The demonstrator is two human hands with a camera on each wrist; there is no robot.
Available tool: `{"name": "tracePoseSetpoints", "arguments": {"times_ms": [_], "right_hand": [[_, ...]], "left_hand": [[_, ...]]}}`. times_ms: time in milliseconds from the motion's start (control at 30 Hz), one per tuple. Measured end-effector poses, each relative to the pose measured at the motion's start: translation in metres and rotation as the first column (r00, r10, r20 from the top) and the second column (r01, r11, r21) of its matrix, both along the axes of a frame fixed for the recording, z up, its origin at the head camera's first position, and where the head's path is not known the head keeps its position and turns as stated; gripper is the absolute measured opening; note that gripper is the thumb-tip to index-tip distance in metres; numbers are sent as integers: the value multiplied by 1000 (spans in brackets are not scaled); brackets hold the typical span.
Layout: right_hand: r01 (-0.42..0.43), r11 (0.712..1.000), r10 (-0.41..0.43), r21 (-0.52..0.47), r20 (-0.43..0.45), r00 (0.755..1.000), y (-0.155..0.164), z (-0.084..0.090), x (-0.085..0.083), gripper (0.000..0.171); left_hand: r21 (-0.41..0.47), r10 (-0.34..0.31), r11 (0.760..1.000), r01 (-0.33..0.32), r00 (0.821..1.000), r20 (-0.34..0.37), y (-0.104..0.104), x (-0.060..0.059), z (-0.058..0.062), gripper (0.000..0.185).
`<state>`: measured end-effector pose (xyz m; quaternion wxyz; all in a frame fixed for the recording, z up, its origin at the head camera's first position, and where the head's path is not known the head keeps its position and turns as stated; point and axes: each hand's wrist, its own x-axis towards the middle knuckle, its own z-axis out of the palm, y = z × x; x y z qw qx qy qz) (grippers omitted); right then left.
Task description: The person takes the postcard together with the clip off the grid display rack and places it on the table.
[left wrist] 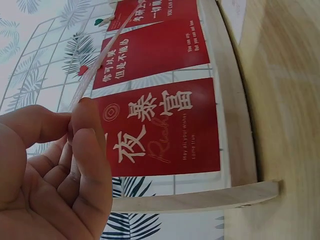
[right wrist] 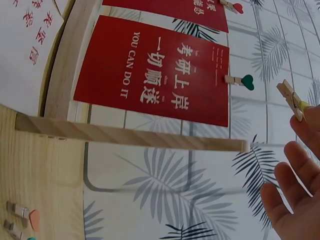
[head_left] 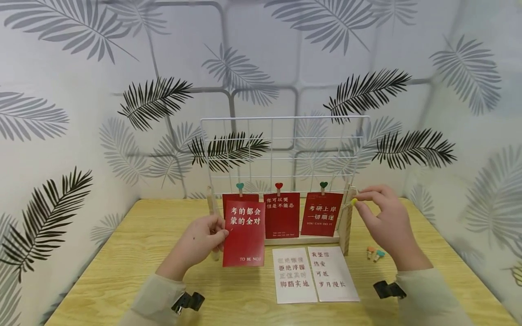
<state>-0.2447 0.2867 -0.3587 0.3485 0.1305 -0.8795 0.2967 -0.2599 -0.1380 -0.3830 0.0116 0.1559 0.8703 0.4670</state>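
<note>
In the head view, a red card [head_left: 244,235] is pinched by its edge in the left hand [head_left: 198,244], in front of the grid rack [head_left: 285,149]. A yellow peg [head_left: 353,202] is pinched by the right hand [head_left: 385,222] beside the rack's post. Two white cards [head_left: 316,274] lie on the wooden worktop [head_left: 122,271] between the hands. Leaf-patterned walls [head_left: 61,113] enclose the worktop.

In the left wrist view, the card's edge [left wrist: 95,75] is gripped between thumb and fingers [left wrist: 90,150].

In the right wrist view, the peg [right wrist: 291,99] is held at the fingertips [right wrist: 312,122]; two loose pegs [right wrist: 20,217] lie on the worktop below.

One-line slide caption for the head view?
Left hand holds a red card; right hand pinches a yellow-tipped clothespin.
</note>
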Motion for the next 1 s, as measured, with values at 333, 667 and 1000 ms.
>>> {"name": "tracePoseSetpoints", "arguments": {"times_ms": [333,667,1000], "right_hand": [[-4,1000,3,3,273,962,51,-14,6,28],[-78,996,33,47,605,796,87,-35,6,36],[-141,989,71,37,722,688,106,-52,-1,35]], "left_hand": [[36,-37,999,35,998,58,1,0,-20,5],[23,-109,994,107,983,146,-1,-3,-38,4],[13,-111,994,110,976,187,0,-4,-44,7]]}}
